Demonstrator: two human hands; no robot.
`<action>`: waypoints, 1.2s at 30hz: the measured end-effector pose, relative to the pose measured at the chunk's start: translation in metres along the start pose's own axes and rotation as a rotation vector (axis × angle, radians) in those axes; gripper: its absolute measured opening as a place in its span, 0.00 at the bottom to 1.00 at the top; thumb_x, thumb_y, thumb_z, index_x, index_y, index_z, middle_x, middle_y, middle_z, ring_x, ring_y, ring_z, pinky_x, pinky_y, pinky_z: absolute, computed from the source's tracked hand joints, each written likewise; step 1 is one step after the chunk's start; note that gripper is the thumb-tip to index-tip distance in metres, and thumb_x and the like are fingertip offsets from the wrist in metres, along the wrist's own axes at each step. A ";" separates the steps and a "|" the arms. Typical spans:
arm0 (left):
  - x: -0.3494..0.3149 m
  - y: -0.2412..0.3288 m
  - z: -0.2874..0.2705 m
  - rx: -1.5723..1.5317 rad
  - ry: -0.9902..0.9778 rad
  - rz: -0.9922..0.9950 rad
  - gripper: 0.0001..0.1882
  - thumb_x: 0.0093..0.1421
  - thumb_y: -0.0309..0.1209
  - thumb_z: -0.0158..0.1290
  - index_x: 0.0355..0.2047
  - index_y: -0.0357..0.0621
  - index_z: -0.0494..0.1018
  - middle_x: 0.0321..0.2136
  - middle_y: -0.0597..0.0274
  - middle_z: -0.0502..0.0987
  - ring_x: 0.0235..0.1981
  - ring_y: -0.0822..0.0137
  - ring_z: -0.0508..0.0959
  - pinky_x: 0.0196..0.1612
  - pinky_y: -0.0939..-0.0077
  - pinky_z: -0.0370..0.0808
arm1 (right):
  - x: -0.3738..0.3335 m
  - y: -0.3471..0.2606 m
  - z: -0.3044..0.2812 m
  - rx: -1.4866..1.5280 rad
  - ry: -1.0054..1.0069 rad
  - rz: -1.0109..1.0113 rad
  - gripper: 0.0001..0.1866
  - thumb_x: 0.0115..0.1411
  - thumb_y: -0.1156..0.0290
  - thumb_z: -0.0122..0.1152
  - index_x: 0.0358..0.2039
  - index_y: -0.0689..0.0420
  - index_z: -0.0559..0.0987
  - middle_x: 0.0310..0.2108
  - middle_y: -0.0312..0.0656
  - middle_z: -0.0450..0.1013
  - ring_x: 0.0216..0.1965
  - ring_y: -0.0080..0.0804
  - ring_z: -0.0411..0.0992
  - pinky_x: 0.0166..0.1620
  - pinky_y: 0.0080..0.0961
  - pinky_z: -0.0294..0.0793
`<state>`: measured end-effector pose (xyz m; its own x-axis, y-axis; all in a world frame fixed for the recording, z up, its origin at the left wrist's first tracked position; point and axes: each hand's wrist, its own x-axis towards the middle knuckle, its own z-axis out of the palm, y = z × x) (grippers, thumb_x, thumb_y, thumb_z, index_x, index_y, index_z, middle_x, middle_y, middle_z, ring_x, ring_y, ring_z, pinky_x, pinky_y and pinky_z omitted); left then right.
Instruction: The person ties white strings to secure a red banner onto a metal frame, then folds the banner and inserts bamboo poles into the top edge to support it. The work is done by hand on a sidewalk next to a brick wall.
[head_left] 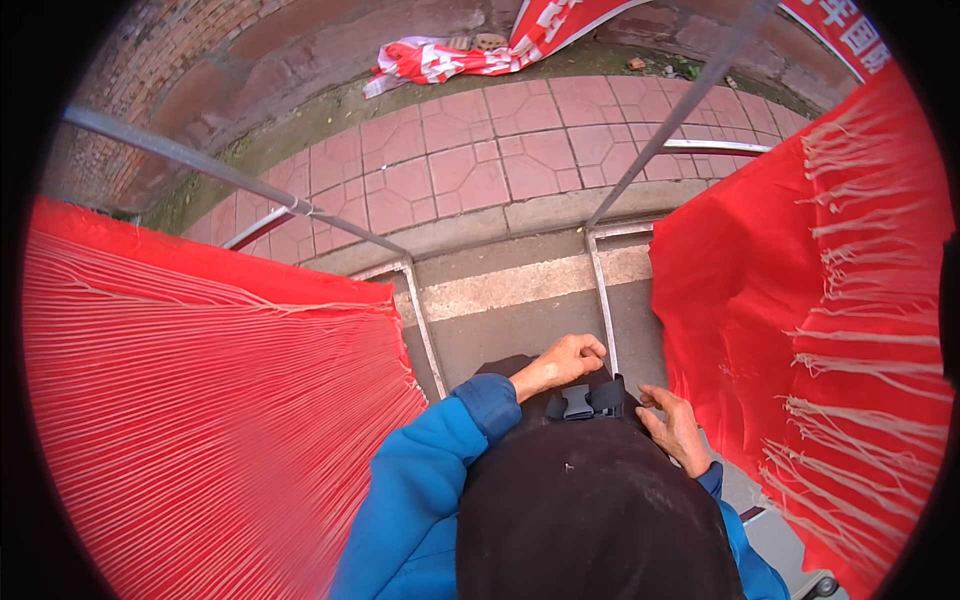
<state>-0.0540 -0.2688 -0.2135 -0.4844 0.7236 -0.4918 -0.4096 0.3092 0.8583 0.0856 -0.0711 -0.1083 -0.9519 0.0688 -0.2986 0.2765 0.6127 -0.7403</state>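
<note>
My left hand (565, 362) is in front of my body, just above a black belt buckle (578, 402). Its fingers are curled in, and whatever they may hold is hidden. On the other side of the buckle, my right hand (674, 426) has loosely bent fingers, slightly apart, with nothing visible in them. It is close to the near edge of a red cloth with a white fringe (740, 330). To my left, a red cloth with rows of white threads (220, 390) is stretched out. Neither hand visibly touches either cloth.
Metal frames with a left bar (230, 175) and a right bar (685, 110) support the cloths on both sides. Ahead are a curb (560, 212), pink paving tiles (460, 175) and a brick wall (190, 100). A crumpled red-and-white banner (450, 62) lies by the wall.
</note>
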 end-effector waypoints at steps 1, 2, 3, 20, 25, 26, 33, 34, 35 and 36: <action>-0.001 -0.002 -0.009 -0.031 0.057 -0.022 0.15 0.56 0.30 0.56 0.43 0.37 0.74 0.33 0.56 0.79 0.34 0.67 0.77 0.38 0.72 0.74 | 0.018 -0.009 -0.002 -0.008 -0.054 -0.002 0.19 0.52 0.73 0.64 0.45 0.64 0.76 0.36 0.55 0.76 0.38 0.47 0.77 0.42 0.35 0.75; -0.002 -0.003 -0.018 -0.077 0.087 -0.016 0.15 0.56 0.30 0.56 0.43 0.37 0.74 0.33 0.56 0.79 0.34 0.67 0.78 0.38 0.72 0.74 | 0.038 -0.019 -0.004 -0.054 -0.097 -0.032 0.19 0.52 0.73 0.64 0.45 0.64 0.76 0.36 0.55 0.76 0.39 0.48 0.76 0.42 0.36 0.75; -0.002 -0.003 -0.027 -0.110 0.120 -0.025 0.15 0.56 0.30 0.56 0.43 0.37 0.74 0.33 0.56 0.79 0.35 0.66 0.78 0.38 0.72 0.74 | 0.057 -0.029 -0.006 -0.097 -0.136 -0.066 0.19 0.52 0.73 0.63 0.45 0.64 0.76 0.36 0.55 0.76 0.39 0.49 0.76 0.42 0.36 0.75; 0.116 0.060 -0.220 -0.040 0.407 0.000 0.12 0.57 0.29 0.57 0.41 0.39 0.75 0.32 0.57 0.80 0.34 0.68 0.79 0.38 0.72 0.75 | 0.372 -0.101 -0.022 -0.033 -0.316 -0.218 0.19 0.51 0.76 0.62 0.45 0.64 0.76 0.36 0.53 0.76 0.38 0.46 0.77 0.42 0.33 0.75; 0.133 0.088 -0.266 -0.087 0.566 -0.029 0.15 0.54 0.35 0.57 0.39 0.40 0.76 0.31 0.54 0.80 0.35 0.59 0.79 0.39 0.67 0.75 | 0.438 -0.121 -0.038 -0.048 -0.368 -0.208 0.18 0.52 0.76 0.61 0.46 0.64 0.77 0.34 0.51 0.77 0.36 0.40 0.77 0.42 0.31 0.75; 0.135 0.092 -0.274 -0.088 0.591 -0.040 0.15 0.54 0.34 0.57 0.39 0.40 0.76 0.31 0.53 0.80 0.35 0.59 0.80 0.40 0.67 0.75 | 0.449 -0.122 -0.039 -0.050 -0.380 -0.190 0.18 0.52 0.76 0.61 0.46 0.64 0.77 0.34 0.51 0.77 0.36 0.40 0.77 0.42 0.31 0.75; 0.147 0.117 -0.333 -0.182 0.670 -0.085 0.15 0.53 0.34 0.57 0.40 0.39 0.76 0.33 0.53 0.80 0.38 0.59 0.80 0.42 0.66 0.75 | 0.519 -0.090 -0.051 0.047 -0.286 -0.067 0.19 0.54 0.75 0.60 0.47 0.64 0.76 0.33 0.50 0.78 0.36 0.36 0.77 0.42 0.30 0.74; 0.151 0.121 -0.341 -0.152 0.668 -0.078 0.15 0.53 0.33 0.57 0.39 0.39 0.76 0.34 0.52 0.80 0.38 0.58 0.80 0.42 0.66 0.75 | 0.527 -0.079 -0.057 -0.048 -0.239 -0.081 0.19 0.55 0.72 0.60 0.47 0.64 0.76 0.34 0.52 0.78 0.37 0.40 0.77 0.42 0.33 0.75; 0.156 0.125 -0.349 -0.128 0.664 -0.073 0.15 0.53 0.32 0.57 0.39 0.39 0.76 0.34 0.52 0.80 0.38 0.57 0.80 0.42 0.66 0.75 | 0.532 -0.068 -0.063 -0.205 -0.215 -0.041 0.19 0.55 0.70 0.60 0.46 0.63 0.77 0.34 0.53 0.77 0.37 0.43 0.77 0.42 0.34 0.75; 0.161 0.130 -0.357 -0.107 0.655 -0.075 0.15 0.52 0.32 0.57 0.39 0.38 0.76 0.34 0.52 0.80 0.38 0.57 0.80 0.42 0.66 0.75 | 0.535 -0.057 -0.067 -0.312 -0.179 -0.052 0.18 0.55 0.69 0.60 0.46 0.63 0.77 0.33 0.54 0.77 0.37 0.46 0.77 0.42 0.36 0.75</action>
<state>-0.4615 -0.3323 -0.2337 -0.8069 0.1680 -0.5663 -0.5188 0.2566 0.8155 -0.4484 -0.0164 -0.1848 -0.9176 -0.0907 -0.3870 0.1488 0.8244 -0.5462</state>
